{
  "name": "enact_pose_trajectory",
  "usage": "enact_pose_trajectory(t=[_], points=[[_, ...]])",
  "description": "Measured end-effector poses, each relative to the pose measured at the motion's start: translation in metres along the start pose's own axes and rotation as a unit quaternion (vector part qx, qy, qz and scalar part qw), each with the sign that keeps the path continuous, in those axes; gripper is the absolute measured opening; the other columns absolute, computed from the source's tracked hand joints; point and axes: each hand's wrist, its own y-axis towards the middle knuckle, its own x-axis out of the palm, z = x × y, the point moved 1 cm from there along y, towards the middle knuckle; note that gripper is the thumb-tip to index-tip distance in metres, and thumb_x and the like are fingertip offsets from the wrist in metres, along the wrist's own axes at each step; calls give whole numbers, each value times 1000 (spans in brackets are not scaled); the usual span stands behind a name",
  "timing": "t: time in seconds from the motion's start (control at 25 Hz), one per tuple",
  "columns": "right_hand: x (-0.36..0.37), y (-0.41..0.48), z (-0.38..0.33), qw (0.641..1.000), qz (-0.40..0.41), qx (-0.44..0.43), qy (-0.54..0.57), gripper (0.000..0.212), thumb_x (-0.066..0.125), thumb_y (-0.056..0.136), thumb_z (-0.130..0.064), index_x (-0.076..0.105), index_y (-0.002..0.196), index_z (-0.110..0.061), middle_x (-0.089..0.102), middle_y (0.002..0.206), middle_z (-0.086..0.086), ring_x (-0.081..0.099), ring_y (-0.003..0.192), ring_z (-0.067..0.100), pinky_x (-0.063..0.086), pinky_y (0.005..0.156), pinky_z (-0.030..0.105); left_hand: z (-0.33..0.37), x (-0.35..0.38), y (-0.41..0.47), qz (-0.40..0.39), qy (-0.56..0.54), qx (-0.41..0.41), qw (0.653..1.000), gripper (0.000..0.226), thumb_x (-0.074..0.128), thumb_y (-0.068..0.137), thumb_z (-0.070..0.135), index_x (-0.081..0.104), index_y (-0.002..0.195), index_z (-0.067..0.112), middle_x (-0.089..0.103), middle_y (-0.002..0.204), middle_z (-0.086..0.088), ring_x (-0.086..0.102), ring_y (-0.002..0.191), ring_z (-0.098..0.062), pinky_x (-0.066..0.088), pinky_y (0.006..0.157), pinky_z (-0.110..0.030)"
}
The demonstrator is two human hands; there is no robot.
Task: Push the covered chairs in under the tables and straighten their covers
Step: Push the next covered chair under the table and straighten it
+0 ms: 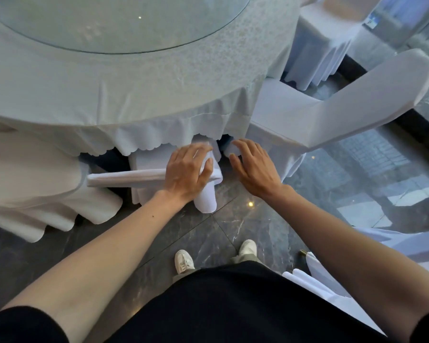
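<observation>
A white-covered chair point(126, 178) stands pushed in under the round table point(134, 95), and I look down on the top of its backrest. My left hand point(187, 173) is closed around the right corner of that backrest, bunching the cover there. My right hand point(254, 167) hovers just to the right with fingers spread, its fingertips touching a fold of white cloth at the tablecloth hem. A second covered chair point(332, 107) stands to the right, partly out from the table with its back angled away.
The table carries a pale tablecloth with a scalloped hem and a glass turntable point(109, 23). Another covered chair point(22, 169) sits at the left, and one more point(406, 243) at the lower right. A second draped table point(317, 45) stands at the back right. The floor is dark marble.
</observation>
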Motion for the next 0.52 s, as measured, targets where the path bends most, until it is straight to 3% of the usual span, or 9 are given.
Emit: enact_pose_trajectory(t=[0.32, 0.52], points=[[-104, -7, 158, 996, 63, -2, -59, 47, 34, 101, -41, 49, 132, -10, 55, 132, 11, 50, 120, 28, 37, 102, 39, 136, 84, 98, -9, 2, 58, 998, 49, 29, 95, 37, 63, 118, 11, 64, 122, -7, 59, 109, -28, 43, 93, -42], [-193, -31, 282, 990, 103, 55, -85, 47, 33, 101, -43, 50, 132, -11, 56, 132, 12, 51, 120, 30, 40, 101, 43, 259, 151, 177, -23, -23, 112, 993, 49, 29, 95, 37, 63, 119, 11, 64, 124, -10, 58, 114, -28, 42, 98, -43]])
